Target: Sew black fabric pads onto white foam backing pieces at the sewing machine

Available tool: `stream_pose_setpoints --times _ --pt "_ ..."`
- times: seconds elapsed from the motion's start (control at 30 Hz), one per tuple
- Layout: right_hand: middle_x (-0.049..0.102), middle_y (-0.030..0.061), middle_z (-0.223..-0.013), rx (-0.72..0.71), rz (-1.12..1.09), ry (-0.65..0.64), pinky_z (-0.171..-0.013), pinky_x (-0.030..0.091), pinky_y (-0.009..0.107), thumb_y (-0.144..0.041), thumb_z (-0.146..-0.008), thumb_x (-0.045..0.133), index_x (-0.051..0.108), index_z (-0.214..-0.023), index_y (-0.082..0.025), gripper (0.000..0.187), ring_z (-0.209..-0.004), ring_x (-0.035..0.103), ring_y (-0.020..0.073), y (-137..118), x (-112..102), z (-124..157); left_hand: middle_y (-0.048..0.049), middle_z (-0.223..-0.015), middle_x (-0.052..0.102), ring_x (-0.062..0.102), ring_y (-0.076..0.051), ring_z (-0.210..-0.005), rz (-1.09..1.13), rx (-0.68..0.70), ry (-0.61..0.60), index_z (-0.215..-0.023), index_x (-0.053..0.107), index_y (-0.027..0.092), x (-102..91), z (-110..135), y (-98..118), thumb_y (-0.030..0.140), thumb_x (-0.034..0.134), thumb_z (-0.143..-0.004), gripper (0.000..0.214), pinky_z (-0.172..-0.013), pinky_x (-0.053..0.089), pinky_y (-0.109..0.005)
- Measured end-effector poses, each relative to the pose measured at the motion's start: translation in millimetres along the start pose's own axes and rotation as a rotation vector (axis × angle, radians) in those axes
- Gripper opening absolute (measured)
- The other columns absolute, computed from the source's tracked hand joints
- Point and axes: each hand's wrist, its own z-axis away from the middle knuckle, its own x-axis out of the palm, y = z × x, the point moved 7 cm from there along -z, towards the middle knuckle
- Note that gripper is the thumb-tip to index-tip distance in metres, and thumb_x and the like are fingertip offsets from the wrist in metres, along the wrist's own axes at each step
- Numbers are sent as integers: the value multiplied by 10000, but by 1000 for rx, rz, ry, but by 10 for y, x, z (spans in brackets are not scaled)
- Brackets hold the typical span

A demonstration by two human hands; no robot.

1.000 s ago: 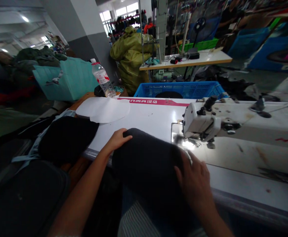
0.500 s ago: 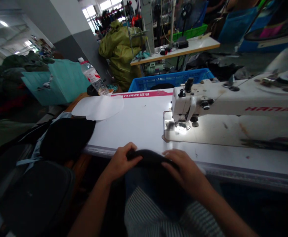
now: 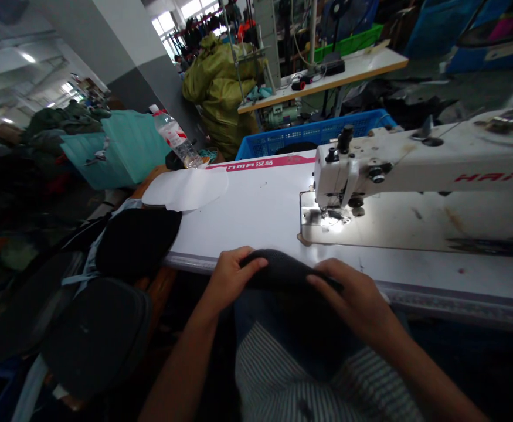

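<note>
A dark mesh fabric piece [image 3: 282,266] lies over the front edge of the white sewing table [image 3: 256,217], hanging into my lap. My left hand [image 3: 232,275] grips its left end with curled fingers. My right hand [image 3: 355,299] is closed on its right end. The white sewing machine [image 3: 414,161] stands just beyond, its lit needle area [image 3: 330,214] a short way past my right hand.
White cut pieces [image 3: 186,189] lie at the table's far left, next to a plastic bottle [image 3: 175,140]. Stacks of dark fabric pieces [image 3: 135,240] sit left of the table. A blue crate [image 3: 309,136], yellow-green sacks [image 3: 218,88] and another worktable [image 3: 326,73] stand behind.
The dark piece has been pulled back from the tabletop to its front edge and bunched between both hands. The camera view shifted slightly between frames.
</note>
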Motion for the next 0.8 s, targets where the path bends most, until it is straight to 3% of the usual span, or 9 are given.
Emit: stream_pose_setpoints --times 0.3,0.43,0.57,0.8 --pt "713 19 -852 3 70 13 -757 496 365 -504 -968 592 690 -921 -254 272 -799 661 214 62 -30 30 7 -714 663 571 -151 -695 -2 33 128 -763 746 168 -87 32 62 483 743 -869 333 -629 439 -231" --pt "730 25 -890 9 24 -47 -776 525 353 -477 -975 568 705 -943 -260 258 -824 684 208 225 -56 98 18 -681 623 530 -137 -658 19 18 165 -737 724 166 -156 20 38 486 744 -861 344 -594 408 -224" --pt "746 23 -940 87 -8 -12 -798 540 349 -489 -961 578 717 -978 -268 261 -854 700 211 364 -125 167 33 -619 516 460 -125 -621 5 4 201 -642 635 165 -198 2 34 511 752 -830 411 -557 365 -223" --pt "749 3 -858 179 19 23 -761 536 347 -517 -927 598 729 -920 -281 270 -765 701 209 341 -185 151 49 -604 412 388 -111 -602 -75 13 229 -606 536 177 -201 -15 -14 545 730 -845 480 -538 315 -224"
